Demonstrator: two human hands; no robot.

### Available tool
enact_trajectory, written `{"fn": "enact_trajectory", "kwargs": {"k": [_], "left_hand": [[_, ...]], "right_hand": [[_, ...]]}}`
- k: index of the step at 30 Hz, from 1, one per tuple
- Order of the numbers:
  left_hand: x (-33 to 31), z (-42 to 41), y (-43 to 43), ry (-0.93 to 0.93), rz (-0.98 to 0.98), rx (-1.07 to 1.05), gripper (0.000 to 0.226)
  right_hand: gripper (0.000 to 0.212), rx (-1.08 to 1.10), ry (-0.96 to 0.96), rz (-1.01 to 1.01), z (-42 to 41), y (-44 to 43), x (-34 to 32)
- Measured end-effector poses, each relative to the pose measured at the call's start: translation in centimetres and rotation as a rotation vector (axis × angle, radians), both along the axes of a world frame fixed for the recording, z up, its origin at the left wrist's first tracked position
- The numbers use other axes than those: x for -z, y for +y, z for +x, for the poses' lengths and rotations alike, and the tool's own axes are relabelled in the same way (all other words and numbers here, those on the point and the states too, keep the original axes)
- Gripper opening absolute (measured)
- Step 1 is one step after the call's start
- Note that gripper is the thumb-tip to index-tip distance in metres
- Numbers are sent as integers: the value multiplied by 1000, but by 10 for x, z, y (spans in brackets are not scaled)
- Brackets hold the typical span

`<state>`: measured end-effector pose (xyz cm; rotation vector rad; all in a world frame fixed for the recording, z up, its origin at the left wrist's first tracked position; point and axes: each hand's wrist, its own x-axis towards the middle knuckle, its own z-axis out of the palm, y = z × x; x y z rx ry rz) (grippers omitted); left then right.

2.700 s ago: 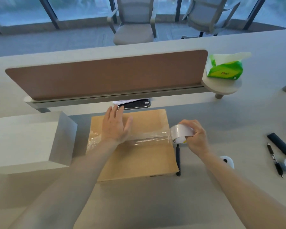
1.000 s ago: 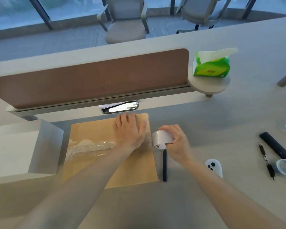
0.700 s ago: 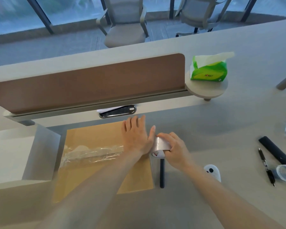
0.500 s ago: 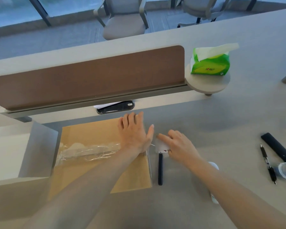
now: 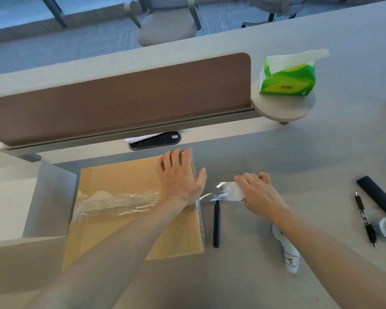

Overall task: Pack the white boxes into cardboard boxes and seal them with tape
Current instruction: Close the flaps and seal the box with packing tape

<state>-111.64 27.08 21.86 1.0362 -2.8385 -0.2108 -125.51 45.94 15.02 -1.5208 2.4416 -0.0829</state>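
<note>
Cardboard box (image 5: 129,175): lay closed on the desk (image 5: 254,152), low and left of centre.
Clear tape (image 5: 116,200): ran wrinkled across the lid from its 9 o'clock edge to its 3 o'clock edge, then spanned the gap to the roll.
Left hand (image 5: 179,179): lay flat, fingers straight and close together, and pressed the tape down at the lid's 3 o'clock end.
Right hand (image 5: 257,192): had fingers curled around the tape roll (image 5: 231,192), at 3 o'clock from the box and apart from it.
White box (image 5: 7,201): stood just beside the cardboard box at its 9 o'clock.
Black pen (image 5: 216,221): lay on the desk along the box's 3 o'clock side, under the stretched tape.
Tissue pack (image 5: 288,79): sat on a round shelf at 1 o'clock.
</note>
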Motion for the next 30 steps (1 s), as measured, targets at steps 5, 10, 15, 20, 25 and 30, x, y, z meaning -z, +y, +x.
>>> {"fn": "enact_trajectory", "kwargs": {"k": [5,10,15,20,25,30], "left_hand": [[0,1,-2,-46,0,20,64],[-3,2,-17,-30,-13,53,66],[1,0,-22,-55,-22,60,69],[-25,-36,8,-187,-129,584,58],[-22,-95,51,-806,226,508,51],[-17,-113,59,-874,336,524,34]], "right_hand": [[55,-20,100,66,7,-2,6],[49,-40,197,100,9,-13,5],[58,-21,156,98,6,-21,4],[56,63,10,39,-1,-13,2],[34,142,-11,-101,6,-10,9],[61,505,-198,-183,34,-2,12]]}}
